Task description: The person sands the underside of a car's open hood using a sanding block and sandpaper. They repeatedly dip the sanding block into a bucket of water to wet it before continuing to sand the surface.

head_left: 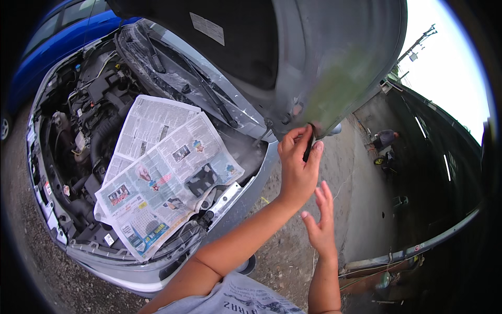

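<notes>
Hood (pixel 376 31): raised, its grey underside and dark liner (pixel 243 44) facing out; a dull greenish patch spans the grey panel, whether a finish or a reflection cannot be told.
Dark thin piece (pixel 307 152): one, at the hood's lower edge, held in the left hand (pixel 300 165); its far end partly hidden, contact with the metal likely but not certain.
Left fingers: pinching the dark piece between thumb and fingertips.
Right hand (pixel 320 225): just below the left, fingers spread, nothing seen in its grasp.
Progress, as judged: hood up and newspaper (pixel 157 162) laid; handwork at the hood edge in hand, not finished; how much of the panel is done cannot be told.
Surface: overlapping newspaper sheets over part of the engine bay (pixel 107 86), reaching the front corner of the grey car; hoses and covers exposed to the left.
Neighbouring vehicle: blue car (pixel 97 29), upper left.
Ground: gravelly at lower left, paler and smoother at right.
Premises: open yard beside a dark-roofed shelter (pixel 444 141) with lit tubes; a person (pixel 386 138) well apart, in the background; utility pole (pixel 418 42) against bright sky.
</notes>
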`<state>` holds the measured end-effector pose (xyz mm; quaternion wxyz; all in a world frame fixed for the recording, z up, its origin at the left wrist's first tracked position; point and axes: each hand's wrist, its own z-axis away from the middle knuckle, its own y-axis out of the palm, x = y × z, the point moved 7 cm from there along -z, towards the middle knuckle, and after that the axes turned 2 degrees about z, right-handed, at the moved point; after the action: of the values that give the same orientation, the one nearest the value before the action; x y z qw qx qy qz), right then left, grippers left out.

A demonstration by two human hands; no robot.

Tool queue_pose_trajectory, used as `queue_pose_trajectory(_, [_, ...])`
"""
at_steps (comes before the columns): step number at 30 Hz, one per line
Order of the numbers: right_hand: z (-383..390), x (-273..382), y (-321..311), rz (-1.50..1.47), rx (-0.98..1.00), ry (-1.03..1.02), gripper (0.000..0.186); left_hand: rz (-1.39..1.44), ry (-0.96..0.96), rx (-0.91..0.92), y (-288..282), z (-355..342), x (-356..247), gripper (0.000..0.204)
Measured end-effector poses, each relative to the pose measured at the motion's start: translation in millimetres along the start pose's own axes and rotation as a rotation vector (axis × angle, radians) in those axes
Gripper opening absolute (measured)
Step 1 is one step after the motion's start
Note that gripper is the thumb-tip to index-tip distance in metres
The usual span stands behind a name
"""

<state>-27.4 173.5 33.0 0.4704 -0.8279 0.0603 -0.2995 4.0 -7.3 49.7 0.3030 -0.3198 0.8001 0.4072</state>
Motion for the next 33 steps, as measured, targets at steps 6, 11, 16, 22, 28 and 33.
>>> queue_pose_trajectory(6, [-90.9,99.1,-66.0,-0.099,-0.343,-0.338,0.060,0.038,-0.035,-0.035,-9.6,-5.6,-3.5,0.037])
queue_pose_trajectory(11, [-167.4,143.3,-77.3,-0.467,-0.409,-0.485,0.060,-0.177,0.157,-0.058,-6.3,-4.5,-8.6,0.034])
queue_pose_trajectory(16, [-190.7,167.4,-57.6,-0.715,-0.327,-0.566,0.067,0.101,-0.023,-0.067,-12.2,-7.4,3.8,0.030])
queue_pose_trajectory(22, [-195.6,165.1,-49.2,-0.522,-0.394,-0.473,0.055,0.149,0.062,-0.063,-17.1,-19.5,-12.4,0.029])
queue_pose_trajectory(28, [-198.4,156.9,-48.6,-0.610,-0.441,-0.445,0.048,0.130,0.075,-0.053,-19.5,-14.3,5.0,0.030])
queue_pose_trajectory(33, [-199.8,153.0,-49.4,-0.626,-0.403,-0.430,0.048,0.110,0.123,-0.057,-19.6,-16.8,5.1,0.031])
